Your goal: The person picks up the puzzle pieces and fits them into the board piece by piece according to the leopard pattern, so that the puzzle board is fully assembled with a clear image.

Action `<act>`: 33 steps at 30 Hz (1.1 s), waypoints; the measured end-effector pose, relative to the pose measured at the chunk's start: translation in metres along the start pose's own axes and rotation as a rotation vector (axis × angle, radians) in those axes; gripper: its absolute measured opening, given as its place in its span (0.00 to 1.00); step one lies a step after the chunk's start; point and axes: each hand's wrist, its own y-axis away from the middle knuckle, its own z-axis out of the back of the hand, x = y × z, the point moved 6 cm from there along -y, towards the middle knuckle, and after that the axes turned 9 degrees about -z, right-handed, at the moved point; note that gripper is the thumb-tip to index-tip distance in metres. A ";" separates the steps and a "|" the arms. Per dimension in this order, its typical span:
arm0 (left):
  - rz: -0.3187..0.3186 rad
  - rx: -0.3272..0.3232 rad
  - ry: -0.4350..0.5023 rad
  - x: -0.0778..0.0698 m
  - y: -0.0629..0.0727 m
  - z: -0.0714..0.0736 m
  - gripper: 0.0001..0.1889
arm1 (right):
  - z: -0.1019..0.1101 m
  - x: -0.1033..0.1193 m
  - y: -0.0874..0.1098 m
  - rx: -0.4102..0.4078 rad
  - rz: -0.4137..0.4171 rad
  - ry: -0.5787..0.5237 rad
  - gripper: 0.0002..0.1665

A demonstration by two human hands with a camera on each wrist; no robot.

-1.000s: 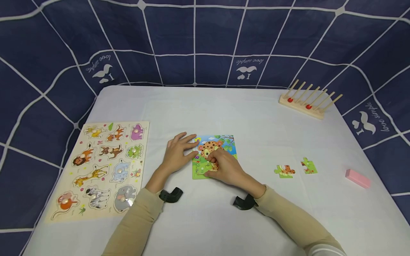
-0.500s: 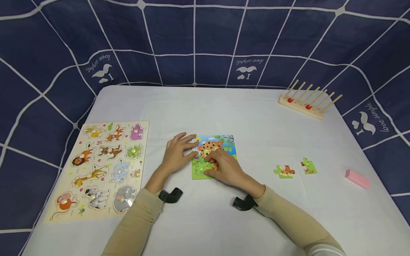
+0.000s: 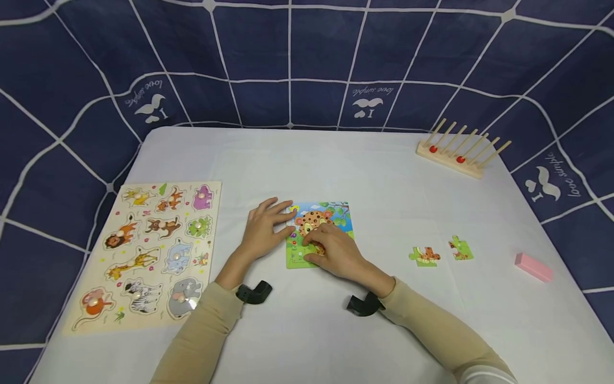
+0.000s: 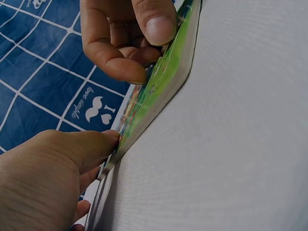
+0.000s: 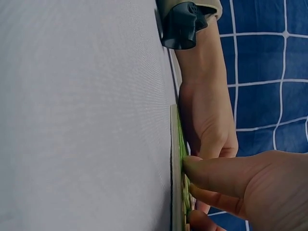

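Note:
A small jigsaw puzzle [image 3: 342, 213] with a leopard picture lies in its board at mid-table. My left hand [image 3: 261, 229] rests at its left edge, fingers spread and thumb touching the rim. Over the lower part is my right hand [image 3: 336, 250]; its bent thumb and fingertips bear on a green jigsaw piece [image 3: 299, 250] in the lower left, as if pinching it, and partly hide the leopard. In the left wrist view the right thumb [image 4: 161, 30] and index finger stand apart on the picture. Two loose jigsaw pieces [image 3: 426, 257] lie to the right, the other one [image 3: 461, 249] farther out.
A wooden animal peg puzzle [image 3: 165, 256] lies on the left. Toward the back right stands a wooden peg rack [image 3: 451, 160] with two red beads. A pink block [image 3: 534, 267] lies near the right edge. Blue checked cloth [image 3: 254, 53] hangs behind the white table.
My right fingertips have shifted slightly left on the puzzle, and the lower-left piece looks flatter than before. The left hand has stayed in place.

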 end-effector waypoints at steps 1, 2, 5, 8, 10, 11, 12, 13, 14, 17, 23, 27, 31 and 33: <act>0.001 0.001 0.001 0.000 0.000 0.000 0.21 | 0.000 0.001 0.000 -0.002 0.002 0.006 0.15; 0.002 0.002 0.001 0.000 0.000 0.000 0.21 | 0.001 0.002 0.000 -0.006 0.002 0.020 0.15; 0.002 0.001 -0.002 -0.001 0.000 0.001 0.21 | 0.002 0.006 0.002 -0.033 0.024 0.065 0.15; 0.002 0.000 -0.007 -0.001 0.001 0.002 0.21 | 0.003 0.011 0.003 -0.056 0.054 0.100 0.15; 0.000 -0.002 -0.007 0.000 0.001 0.002 0.21 | 0.005 0.012 0.003 -0.056 0.060 0.089 0.15; -0.002 -0.004 -0.006 0.000 0.001 0.002 0.21 | 0.006 0.011 0.004 -0.052 0.058 0.069 0.15; -0.004 -0.005 -0.005 0.000 0.001 0.002 0.21 | 0.008 0.010 0.004 -0.046 0.053 0.043 0.15; -0.007 -0.006 -0.004 0.000 0.000 0.002 0.21 | 0.010 0.009 0.004 -0.038 0.048 0.015 0.16; -0.010 -0.007 -0.003 0.000 0.000 0.001 0.21 | 0.012 0.007 0.004 -0.030 0.042 -0.017 0.16; -0.014 -0.009 0.001 0.000 0.000 0.001 0.21 | 0.020 0.001 0.005 -0.003 0.038 -0.122 0.17; -0.009 -0.009 0.015 -0.002 0.000 -0.002 0.21 | 0.043 -0.027 0.018 -0.005 0.029 -0.251 0.21; -0.010 -0.010 0.007 -0.002 -0.001 -0.003 0.21 | 0.063 -0.060 0.036 -0.067 -0.024 -0.262 0.24; -0.008 -0.010 0.000 0.000 0.000 -0.001 0.21 | 0.085 -0.097 0.061 -0.153 -0.096 -0.223 0.27; -0.006 -0.009 0.004 0.001 0.000 0.000 0.21 | 0.097 -0.115 0.075 -0.193 -0.135 -0.208 0.28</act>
